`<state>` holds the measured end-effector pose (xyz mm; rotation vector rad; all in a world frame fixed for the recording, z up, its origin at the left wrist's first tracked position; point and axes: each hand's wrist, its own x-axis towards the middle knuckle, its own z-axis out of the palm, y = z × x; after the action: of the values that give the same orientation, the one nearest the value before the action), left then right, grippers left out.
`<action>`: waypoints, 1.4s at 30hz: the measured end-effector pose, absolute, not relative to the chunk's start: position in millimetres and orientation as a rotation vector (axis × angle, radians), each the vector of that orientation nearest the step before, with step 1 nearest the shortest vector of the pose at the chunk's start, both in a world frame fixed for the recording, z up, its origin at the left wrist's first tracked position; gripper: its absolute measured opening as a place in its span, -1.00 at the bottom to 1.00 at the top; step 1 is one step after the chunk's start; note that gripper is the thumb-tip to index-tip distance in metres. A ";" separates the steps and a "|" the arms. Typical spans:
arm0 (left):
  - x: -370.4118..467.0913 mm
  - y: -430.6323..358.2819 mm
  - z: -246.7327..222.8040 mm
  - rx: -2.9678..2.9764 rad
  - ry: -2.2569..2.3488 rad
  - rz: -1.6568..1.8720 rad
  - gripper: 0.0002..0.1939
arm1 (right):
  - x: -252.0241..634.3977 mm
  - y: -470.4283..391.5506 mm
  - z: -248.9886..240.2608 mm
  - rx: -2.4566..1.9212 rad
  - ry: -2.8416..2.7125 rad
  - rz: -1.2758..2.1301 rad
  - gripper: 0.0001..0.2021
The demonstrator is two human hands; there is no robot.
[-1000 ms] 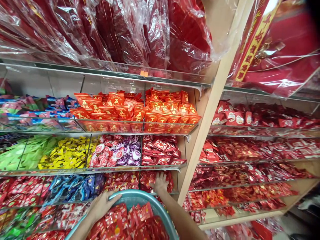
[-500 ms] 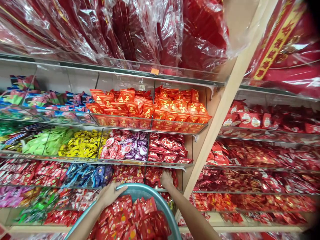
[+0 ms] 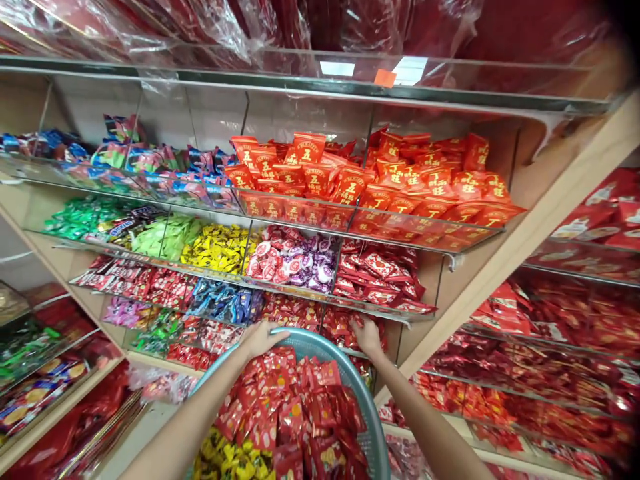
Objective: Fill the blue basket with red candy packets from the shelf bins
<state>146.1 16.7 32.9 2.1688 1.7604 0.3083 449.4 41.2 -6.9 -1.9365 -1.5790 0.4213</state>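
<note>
A teal plastic basket [image 3: 377,417] with a perforated side is in front of me. Inside it are many small red candy packets [image 3: 293,407], with yellow-wrapped candies [image 3: 233,459] at the near left. My left hand [image 3: 260,339] is closed over the basket's far rim, thumb on the inside. Past the rim, my right hand [image 3: 369,338] reaches into a low shelf compartment of red packets [image 3: 337,325]. Its fingers bend down among them, and the fingertips are hidden, so I cannot tell whether it grips any.
Clear-fronted shelves hold orange-red snack bags [image 3: 310,173], purple and red round sweets [image 3: 295,260], yellow candies [image 3: 220,248] and green ones [image 3: 85,217]. A slanting wooden upright [image 3: 500,257] stands right of my right hand. Plastic-wrapped red goods [image 3: 280,33] lie above; another shelf unit [image 3: 55,383] stands left.
My view has shifted, so the shelves, basket and both hands appear further right, and yellow candies now show in the basket. The left hand stays on the rim, the right among the red packets.
</note>
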 end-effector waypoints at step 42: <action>151.9 19.0 37.6 2.072 1.765 0.263 -0.37 | 419.7 0.5 26.0 -1.952 -1.829 0.408 -0.73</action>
<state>151.9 19.0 37.6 2.0724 1.7650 0.2631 419.7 0.5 26.0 -1.9523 -1.8291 0.4083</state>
